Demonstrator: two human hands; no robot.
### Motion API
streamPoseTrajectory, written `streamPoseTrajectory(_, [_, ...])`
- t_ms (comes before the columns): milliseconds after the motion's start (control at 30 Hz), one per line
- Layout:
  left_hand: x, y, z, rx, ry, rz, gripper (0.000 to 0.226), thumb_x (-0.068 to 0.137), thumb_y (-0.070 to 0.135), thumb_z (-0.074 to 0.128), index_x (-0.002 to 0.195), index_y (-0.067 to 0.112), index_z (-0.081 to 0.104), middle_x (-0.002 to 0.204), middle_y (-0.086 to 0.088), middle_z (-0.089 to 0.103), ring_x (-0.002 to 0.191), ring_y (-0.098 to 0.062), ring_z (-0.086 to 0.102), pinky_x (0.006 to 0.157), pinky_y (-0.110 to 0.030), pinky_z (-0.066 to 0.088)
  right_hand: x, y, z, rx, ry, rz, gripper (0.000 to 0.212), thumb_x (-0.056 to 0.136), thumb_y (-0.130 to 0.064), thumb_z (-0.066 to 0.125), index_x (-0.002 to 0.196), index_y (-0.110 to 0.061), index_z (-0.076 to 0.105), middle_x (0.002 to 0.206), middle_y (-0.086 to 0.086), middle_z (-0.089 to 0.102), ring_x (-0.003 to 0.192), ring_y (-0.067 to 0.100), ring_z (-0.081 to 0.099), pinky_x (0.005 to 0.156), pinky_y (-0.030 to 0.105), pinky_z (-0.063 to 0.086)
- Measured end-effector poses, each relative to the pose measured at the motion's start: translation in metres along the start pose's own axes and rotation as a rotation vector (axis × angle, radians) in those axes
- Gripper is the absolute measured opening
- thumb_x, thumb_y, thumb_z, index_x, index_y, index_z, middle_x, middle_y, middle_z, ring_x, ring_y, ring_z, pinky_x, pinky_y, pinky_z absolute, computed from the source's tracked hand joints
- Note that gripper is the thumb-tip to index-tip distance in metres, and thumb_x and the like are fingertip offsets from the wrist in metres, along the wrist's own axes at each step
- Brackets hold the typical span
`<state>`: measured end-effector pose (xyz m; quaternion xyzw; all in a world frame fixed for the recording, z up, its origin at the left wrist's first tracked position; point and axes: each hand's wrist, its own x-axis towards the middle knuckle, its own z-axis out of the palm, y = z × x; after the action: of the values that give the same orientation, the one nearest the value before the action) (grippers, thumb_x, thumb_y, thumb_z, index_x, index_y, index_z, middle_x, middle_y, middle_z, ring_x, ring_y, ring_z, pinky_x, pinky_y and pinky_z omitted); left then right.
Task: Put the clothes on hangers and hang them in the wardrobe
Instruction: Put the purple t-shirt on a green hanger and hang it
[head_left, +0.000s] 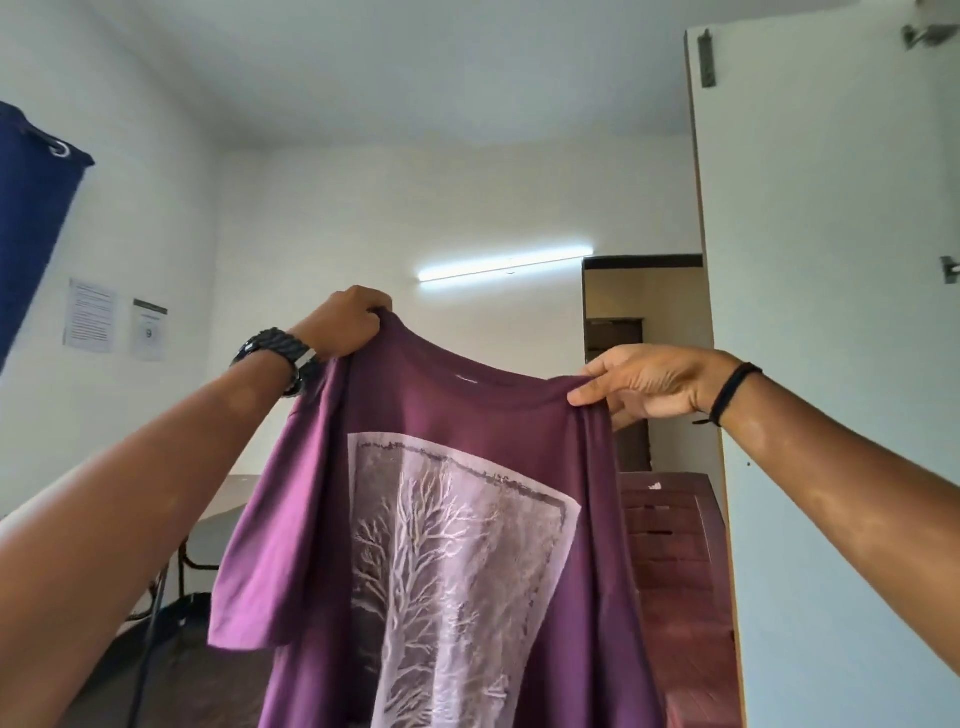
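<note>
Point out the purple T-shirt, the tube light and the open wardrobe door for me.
purple T-shirt (519, 415): head view, plain fabric below collar.
tube light (504, 266): head view, middle of tube.
wardrobe door (831, 260): head view, bare white panel.

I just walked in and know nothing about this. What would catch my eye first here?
A purple T-shirt with a pale tree print, held up in the middle of the view. The left hand grips one shoulder and the right hand pinches the other. Behind, a lit tube light glows on the white wall, and a blue curtain hangs at far left.
</note>
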<state>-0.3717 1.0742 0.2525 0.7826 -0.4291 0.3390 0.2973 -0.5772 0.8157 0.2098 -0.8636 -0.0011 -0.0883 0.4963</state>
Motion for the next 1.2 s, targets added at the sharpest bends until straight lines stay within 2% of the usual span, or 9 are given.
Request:
streamPoseTrajectory(233, [-0.01, -0.002, -0.02, -0.224, -0.057, -0.055, 0.014, 0.061, 0.022, 0.044, 0.051, 0.017, 0.036, 0.056, 0.001, 0.034, 0.058, -0.017, 0.028, 0.054, -0.029, 0.021, -0.005, -0.007, 0.019, 0.212, 0.054, -0.268, 0.016, 0.089, 0.002, 0.055, 0.102, -0.005, 0.059, 0.102, 0.011, 0.066, 0.088, 0.017, 0.065, 0.085, 0.028, 0.054])
streamPoseTrajectory(467, [-0.013, -0.005, -0.032, -0.164, -0.016, -0.056, 0.025, 0.077, 0.006, 0.05, 0.054, 0.014, 0.045, 0.058, 0.0, 0.042, 0.057, -0.016, 0.035, 0.055, -0.026, 0.026, -0.016, -0.026, 0.021, 0.242, -0.026, -0.29, 0.046, 0.072, -0.025, 0.072, 0.108, 0.003, 0.063, 0.102, 0.012, 0.07, 0.088, 0.019, 0.068, 0.078, 0.026, 0.057])
streamPoseTrajectory(567, [-0.016, -0.007, -0.037, -0.195, -0.039, -0.036, 0.015, 0.067, 0.016, 0.049, 0.053, 0.014, 0.043, 0.055, 0.001, 0.039, 0.056, -0.015, 0.032, 0.054, -0.027, 0.024, -0.019, -0.03, 0.013, 0.23, 0.006, -0.336, 0.047, 0.074, -0.023, 0.072, 0.112, 0.003, 0.062, 0.105, 0.013, 0.068, 0.091, 0.02, 0.067, 0.082, 0.026, 0.056])
streamPoseTrajectory(667, [-0.02, -0.006, -0.044, -0.269, -0.087, 0.01, 0.011, 0.056, 0.02, 0.044, 0.049, 0.015, 0.037, 0.055, 0.001, 0.034, 0.059, -0.016, 0.028, 0.057, -0.03, 0.02, -0.017, -0.035, 0.011, 0.058, 0.167, -0.375, 0.025, 0.082, 0.002, 0.063, 0.106, -0.003, 0.064, 0.095, 0.011, 0.068, 0.083, 0.016, 0.066, 0.074, 0.023, 0.057])
streamPoseTrajectory(767, [-0.022, -0.001, -0.048, -0.317, -0.176, -0.027, 0.016, 0.065, 0.023, 0.055, 0.057, 0.013, 0.045, 0.06, -0.001, 0.041, 0.061, -0.016, 0.036, 0.058, -0.03, 0.025, -0.013, -0.04, 0.011, -0.176, 0.447, -0.418, 0.027, 0.083, 0.005, 0.065, 0.107, -0.007, 0.061, 0.096, 0.013, 0.065, 0.077, 0.016, 0.063, 0.061, 0.019, 0.054])
streamPoseTrajectory(933, [-0.027, -0.013, -0.048, -0.363, -0.321, -0.107, 0.022, 0.084, -0.001, 0.066, 0.083, 0.011, 0.048, 0.082, -0.008, 0.056, 0.07, -0.018, 0.054, 0.049, -0.019, 0.046, -0.017, -0.045, 0.015, -0.575, 0.642, -0.409, 0.019, 0.09, -0.019, 0.065, 0.105, -0.008, 0.069, 0.098, 0.002, 0.069, 0.092, 0.016, 0.064, 0.085, 0.029, 0.051])
streamPoseTrajectory(1067, [-0.037, -0.022, -0.06, -0.446, -0.207, -0.025, 0.016, 0.087, 0.01, 0.066, 0.096, 0.02, 0.057, 0.084, -0.018, 0.063, 0.07, -0.025, 0.057, 0.056, -0.031, 0.048, -0.032, -0.055, 0.021, -0.54, 0.593, -0.392, 0.035, 0.097, -0.03, 0.052, 0.083, 0.001, 0.062, 0.077, 0.016, 0.062, 0.072, 0.02, 0.057, 0.07, 0.028, 0.044])
streamPoseTrajectory(1133, [-0.041, -0.019, -0.071, -0.45, -0.079, 0.008, 0.005, 0.084, 0.021, 0.069, 0.086, 0.025, 0.067, 0.075, -0.009, 0.066, 0.068, -0.024, 0.059, 0.063, -0.033, 0.049, -0.041, -0.064, 0.021, -0.427, 0.549, -0.402, 0.044, 0.1, -0.032, 0.046, 0.1, 0.009, 0.06, 0.096, 0.027, 0.064, 0.082, 0.029, 0.062, 0.078, 0.034, 0.048])
streamPoseTrajectory(1200, [-0.039, -0.015, -0.088, -0.446, 0.023, 0.034, 0.019, 0.078, 0.035, 0.073, 0.07, 0.018, 0.069, 0.064, -0.003, 0.062, 0.061, -0.017, 0.056, 0.056, -0.026, 0.044, -0.051, -0.075, 0.017, -0.263, 0.475, -0.4, 0.038, 0.101, -0.027, 0.043, 0.109, 0.006, 0.06, 0.102, 0.017, 0.066, 0.087, 0.022, 0.063, 0.08, 0.028, 0.051])
